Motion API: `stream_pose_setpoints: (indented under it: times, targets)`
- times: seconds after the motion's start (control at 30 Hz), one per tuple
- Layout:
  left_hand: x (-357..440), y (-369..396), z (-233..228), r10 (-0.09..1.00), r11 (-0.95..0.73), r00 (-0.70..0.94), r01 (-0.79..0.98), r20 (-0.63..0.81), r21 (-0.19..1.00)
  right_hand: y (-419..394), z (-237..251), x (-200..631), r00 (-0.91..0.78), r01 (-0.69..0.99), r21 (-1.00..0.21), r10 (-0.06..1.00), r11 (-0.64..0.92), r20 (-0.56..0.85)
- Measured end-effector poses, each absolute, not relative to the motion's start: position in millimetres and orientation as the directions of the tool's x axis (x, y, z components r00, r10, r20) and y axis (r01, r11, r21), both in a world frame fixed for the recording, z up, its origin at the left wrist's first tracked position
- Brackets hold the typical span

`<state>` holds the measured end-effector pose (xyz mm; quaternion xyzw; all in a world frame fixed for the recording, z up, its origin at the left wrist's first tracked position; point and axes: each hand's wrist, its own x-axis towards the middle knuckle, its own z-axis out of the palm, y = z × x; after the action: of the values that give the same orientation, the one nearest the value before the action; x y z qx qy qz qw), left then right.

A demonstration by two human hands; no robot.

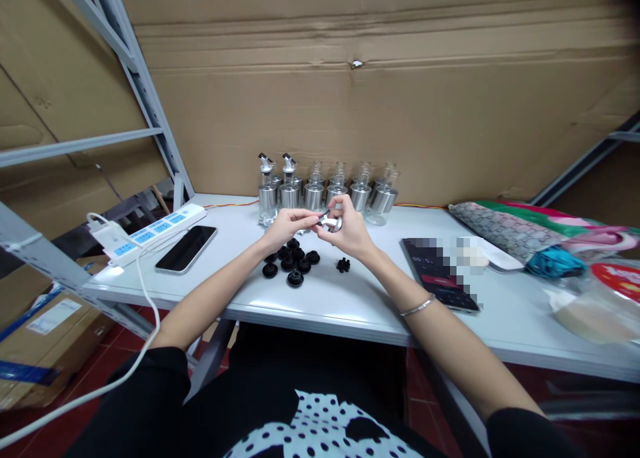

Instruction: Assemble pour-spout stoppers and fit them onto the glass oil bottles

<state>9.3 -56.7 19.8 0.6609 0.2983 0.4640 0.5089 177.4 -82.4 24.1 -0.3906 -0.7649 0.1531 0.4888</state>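
Note:
My right hand (351, 233) grips a silver pourer spout (331, 224) with a black part, level with the bases of the bottles behind it. The left hand (290, 225) meets it from the other side, its fingertips pinched at the spout's dark end. Fingers partly hide the spout. Below my hands lie several round black stoppers (295, 279) on the table, and a small cluster of black pieces (343, 265) sits to their right. Behind stand several glass bottles with steel sleeves (313, 195); two at the left carry pourer spouts (289, 163). Some pale pieces beside my left hand are mostly hidden.
A phone (187, 249) and a white power strip (160, 230) with a cable lie at the left. On the right are a dark phone (440, 275), a patterned bag (500, 235) and a roll of tape (595, 305). Cardboard (400, 125) backs the table.

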Motion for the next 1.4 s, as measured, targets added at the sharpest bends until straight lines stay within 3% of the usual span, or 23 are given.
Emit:
stream_pose_setpoints:
  times: [0.37,1.0,1.4]
  targets:
    - [8.7,-53.7,17.2,0.864,-0.326,0.394,-0.036,0.313,0.945,-80.5,22.4,178.9,-0.218,0.459,-0.626,0.763,0.631,0.608]
    - [5.6,-58.3,21.9,0.757,-0.442,0.523,-0.034,0.393,0.896,-76.6,16.0,181.3,-0.251,0.495,-0.575,0.741,0.651,0.623]
    - [7.6,-55.1,18.8,0.748,-0.489,0.524,0.018,0.408,0.872,-78.8,18.2,179.9,-0.185,0.579,-0.535,0.738,0.616,0.649]
